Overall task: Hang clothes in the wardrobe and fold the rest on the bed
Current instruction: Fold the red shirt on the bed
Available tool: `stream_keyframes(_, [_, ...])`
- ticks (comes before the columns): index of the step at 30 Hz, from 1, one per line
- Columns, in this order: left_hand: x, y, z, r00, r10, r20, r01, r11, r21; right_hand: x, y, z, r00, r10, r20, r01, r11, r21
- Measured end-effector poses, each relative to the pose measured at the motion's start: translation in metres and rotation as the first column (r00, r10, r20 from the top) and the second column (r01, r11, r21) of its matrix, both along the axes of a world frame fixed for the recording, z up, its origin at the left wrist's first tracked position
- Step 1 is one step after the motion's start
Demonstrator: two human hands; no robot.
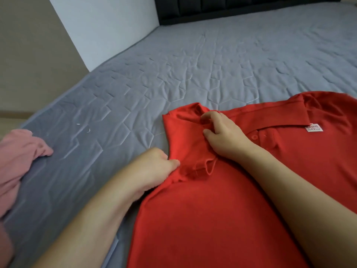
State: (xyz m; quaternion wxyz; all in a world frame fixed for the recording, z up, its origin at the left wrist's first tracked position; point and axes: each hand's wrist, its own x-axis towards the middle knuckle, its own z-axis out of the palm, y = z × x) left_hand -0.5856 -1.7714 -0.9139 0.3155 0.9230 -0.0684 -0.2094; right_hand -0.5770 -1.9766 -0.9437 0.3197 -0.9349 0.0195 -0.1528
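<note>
Red polo (pixel 222 209) lies flat on the bed (pixel 193 64), toward its near right corner. My left hand (pixel 154 167) pinches the folded sleeve edge; my right hand (pixel 222 136) grips fabric near the collar. Pink garment (pixel 19 161) sits at the left edge.

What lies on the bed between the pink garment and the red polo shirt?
In the head view, only bare grey quilted bed cover lies between the pink garment and the red polo shirt.
</note>
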Motion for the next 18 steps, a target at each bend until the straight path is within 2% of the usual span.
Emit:
stream_keyframes(2, [-0.002,0.005,0.002,0.995,0.012,-0.101,-0.020,0.996,-0.083,-0.003,0.004,-0.004,0.999,-0.047,0.003,0.047,0.989,-0.139])
stream_keyframes(4, [0.001,0.009,0.006,0.991,-0.012,-0.135,0.010,1.000,-0.017,-0.007,0.008,-0.005,0.993,-0.120,-0.010,0.113,0.960,-0.255])
stream_keyframes(6, [0.012,0.004,0.014,0.995,0.002,-0.100,0.000,1.000,0.019,-0.010,0.009,-0.005,0.987,-0.161,0.004,0.155,0.940,-0.305])
stream_keyframes(7, [0.021,-0.003,0.018,0.999,0.051,-0.016,-0.051,0.999,-0.003,-0.011,0.008,-0.005,0.987,-0.162,0.012,0.157,0.932,-0.325])
stream_keyframes(8, [0.033,-0.012,0.020,0.985,0.103,0.135,-0.103,0.995,-0.012,-0.011,0.008,-0.005,0.987,-0.160,0.011,0.154,0.925,-0.347])
stream_keyframes(10, [0.055,-0.034,0.017,0.874,0.127,0.470,-0.153,0.988,0.018,-0.012,0.006,-0.006,0.987,-0.163,-0.011,0.146,0.914,-0.379])
stream_keyframes(11, [0.061,-0.044,0.013,0.827,0.109,0.551,-0.141,0.990,0.015,-0.012,0.006,-0.006,0.986,-0.167,-0.027,0.143,0.908,-0.394])
stream_keyframes(12, [0.070,-0.051,0.006,0.826,0.100,0.554,-0.133,0.991,0.020,-0.012,0.005,-0.007,0.985,-0.167,-0.050,0.132,0.902,-0.412])
stream_keyframes(14, [0.087,-0.055,-0.009,0.925,0.133,0.356,-0.121,0.991,-0.054,-0.013,0.004,-0.007,0.981,-0.151,-0.125,0.081,0.893,-0.442])
stream_keyframes(15, [0.095,-0.053,-0.013,0.964,0.159,0.212,-0.124,0.978,-0.170,-0.013,0.003,-0.008,0.978,-0.141,-0.155,0.058,0.893,-0.446])
stream_keyframes(17, [0.107,-0.047,-0.016,0.984,0.176,0.007,-0.157,0.893,-0.421,-0.013,0.003,-0.009,0.974,-0.129,-0.187,0.034,0.896,-0.443])
stream_keyframes(18, [0.113,-0.046,-0.015,0.988,0.156,-0.005,-0.141,0.873,-0.467,-0.013,0.003,-0.010,0.972,-0.129,-0.194,0.032,0.898,-0.439])
